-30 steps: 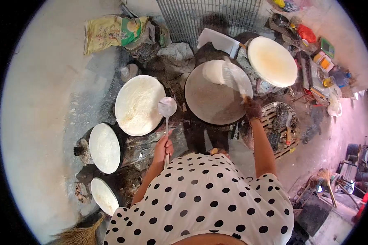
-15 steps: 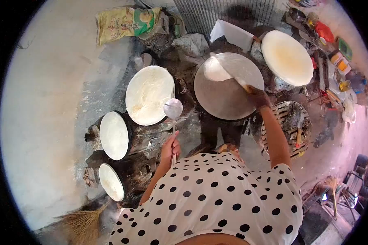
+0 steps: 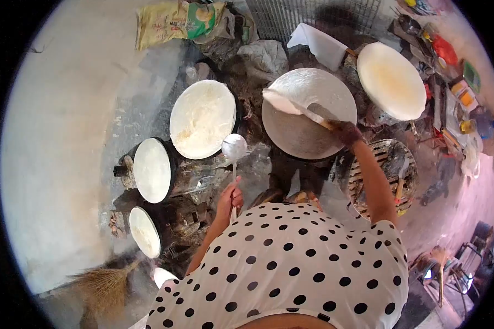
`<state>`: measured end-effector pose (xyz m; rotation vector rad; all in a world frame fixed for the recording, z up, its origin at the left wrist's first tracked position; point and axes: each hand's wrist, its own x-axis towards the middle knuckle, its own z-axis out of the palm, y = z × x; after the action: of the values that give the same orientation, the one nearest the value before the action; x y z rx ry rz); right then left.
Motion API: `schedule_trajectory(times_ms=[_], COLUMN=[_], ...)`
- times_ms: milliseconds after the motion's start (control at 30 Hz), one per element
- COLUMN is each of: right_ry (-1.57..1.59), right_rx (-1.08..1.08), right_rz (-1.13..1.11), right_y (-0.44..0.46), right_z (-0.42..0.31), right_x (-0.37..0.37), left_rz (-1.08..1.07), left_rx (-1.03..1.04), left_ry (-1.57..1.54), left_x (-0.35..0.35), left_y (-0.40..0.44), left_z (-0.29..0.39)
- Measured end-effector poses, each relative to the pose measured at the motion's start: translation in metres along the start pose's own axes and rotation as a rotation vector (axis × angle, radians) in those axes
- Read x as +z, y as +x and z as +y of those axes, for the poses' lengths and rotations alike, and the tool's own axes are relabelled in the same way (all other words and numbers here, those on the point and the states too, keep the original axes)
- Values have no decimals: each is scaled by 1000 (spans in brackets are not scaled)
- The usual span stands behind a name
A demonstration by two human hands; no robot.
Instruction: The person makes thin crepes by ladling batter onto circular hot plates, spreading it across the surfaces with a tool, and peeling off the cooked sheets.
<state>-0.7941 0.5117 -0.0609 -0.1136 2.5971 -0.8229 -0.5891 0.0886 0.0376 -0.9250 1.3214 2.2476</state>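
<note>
My left hand (image 3: 228,200) is closed around the long handle of a metal ladle (image 3: 234,147), its bowl upward beside the griddles. My right hand (image 3: 344,134), in a dark glove, grips the handle of a flat spreader (image 3: 291,106). The spreader's blade, pale with batter, lies over a large round griddle (image 3: 313,142). A thin whitish batter film (image 3: 329,85) covers the far part of that griddle, and a darker grey patch shows near its middle. To the left, a second griddle bears a pale, uneven flatbread layer (image 3: 203,120).
Two smaller whitish rounds (image 3: 152,170) lie on griddles at the left. A stack of pale flatbreads (image 3: 391,82) stands back right. A slatted round stand (image 3: 362,181) with a knife is by my right arm. A straw broom (image 3: 107,285) lies lower left; a yellow sack (image 3: 164,24) is behind.
The spreader has swung toward the griddle's left side. The white batter mound has been spread into a thin film over the far part. My left hand still holds the ladle in much the same place.
</note>
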Motion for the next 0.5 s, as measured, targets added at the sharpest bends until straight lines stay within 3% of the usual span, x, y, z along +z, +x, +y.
schedule_trajectory(times_ms=[67,100,200,300,333,400,467,500], right_ry=[-31,146,248,-177,-188,-206,-136,4], right_rx=[-90,-35,100,3,-8,-282,-173,-97], right_rz=[60,82,146,84,78,34,-49,45], right_y=[-2,-1,30,12,6,5,-1,6], right_z=[11,19,46,-2,9,39,27,28], right_x=[-9,-13,7,-8,-7,-9,-36,-37], left_rz=[-4,-2,20,109,93,80,108,139], left_rx=[9,8,21,-52,-34,-5,6,-33], left_ry=[67,61,52,107,26,-76,-76,-106], left_x=[11,13,15,9,3,5,10,10], left_y=[-8,-8,-14,-10,-11,-15,-29,-30], left_z=[3,1,-9,-19,-24,-34,-35,-38])
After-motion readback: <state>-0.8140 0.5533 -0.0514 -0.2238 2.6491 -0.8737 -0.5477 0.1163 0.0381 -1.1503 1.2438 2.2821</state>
